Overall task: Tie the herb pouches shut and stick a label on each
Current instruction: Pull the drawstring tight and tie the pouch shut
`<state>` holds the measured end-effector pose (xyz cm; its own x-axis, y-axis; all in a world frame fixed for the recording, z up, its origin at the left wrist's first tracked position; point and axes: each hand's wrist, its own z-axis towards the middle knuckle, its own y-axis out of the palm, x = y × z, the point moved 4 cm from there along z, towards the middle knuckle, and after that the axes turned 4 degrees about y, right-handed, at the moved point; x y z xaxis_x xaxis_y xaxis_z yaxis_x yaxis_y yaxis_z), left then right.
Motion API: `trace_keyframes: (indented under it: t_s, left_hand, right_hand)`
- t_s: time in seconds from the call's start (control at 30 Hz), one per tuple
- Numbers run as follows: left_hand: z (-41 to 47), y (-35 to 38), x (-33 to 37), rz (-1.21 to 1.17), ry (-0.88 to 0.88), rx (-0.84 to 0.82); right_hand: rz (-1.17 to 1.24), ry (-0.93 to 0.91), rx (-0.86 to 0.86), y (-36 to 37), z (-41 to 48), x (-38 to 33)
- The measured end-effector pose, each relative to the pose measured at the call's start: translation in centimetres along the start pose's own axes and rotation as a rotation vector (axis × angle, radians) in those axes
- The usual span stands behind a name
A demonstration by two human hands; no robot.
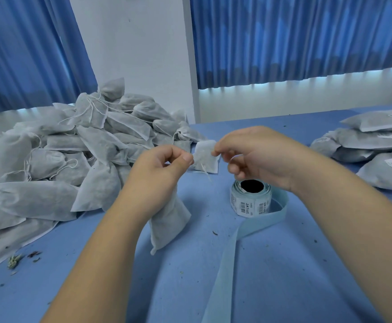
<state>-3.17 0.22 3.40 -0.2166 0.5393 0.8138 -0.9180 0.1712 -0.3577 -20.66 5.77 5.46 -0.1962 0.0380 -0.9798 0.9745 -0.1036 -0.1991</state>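
Observation:
A white fabric herb pouch (169, 220) hangs upright over the blue table, its body below my left hand (157, 173). My left hand grips its neck, thumb and forefinger pinched together. The pouch's open top flap (205, 157) sticks up between my hands, and a thin drawstring (207, 174) dangles from it. My right hand (255, 155) pinches the flap's right edge with its fingertips. A roll of barcode labels (250, 199) stands just under my right hand, and its pale blue backing strip (225, 264) trails toward me.
A big heap of filled pouches (73, 148) with loose strings covers the table's left side. A stack of labelled pouches (376, 148) lies at the right. Herb crumbs (15, 261) dot the blue tabletop (283, 264). Blue curtains and a white wall stand behind.

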Motion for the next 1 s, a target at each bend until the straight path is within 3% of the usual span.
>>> trace_keyframes:
  t_s: [0.2, 0.3, 0.67, 1.0]
  left_hand:
    - [-0.4, 0.3, 0.5, -0.11, -0.02, -0.023]
    - [-0.4, 0.1, 0.6, -0.136, -0.045, 0.01]
    - [-0.4, -0.3, 0.5, -0.169, -0.077, 0.064]
    - [-0.1, -0.3, -0.3, -0.153, -0.089, 0.056]
  right_hand:
    - [-0.236, -0.043, -0.106, 1.3, 0.1, 0.9]
    - [-0.206, -0.055, -0.145, 1.5, -0.1, 0.7]
    - [-0.296, -0.292, 0.062, 1.6, 0.1, -0.1]
    - [0.109, -0.299, 0.027, 0.4, -0.1, -0.1]
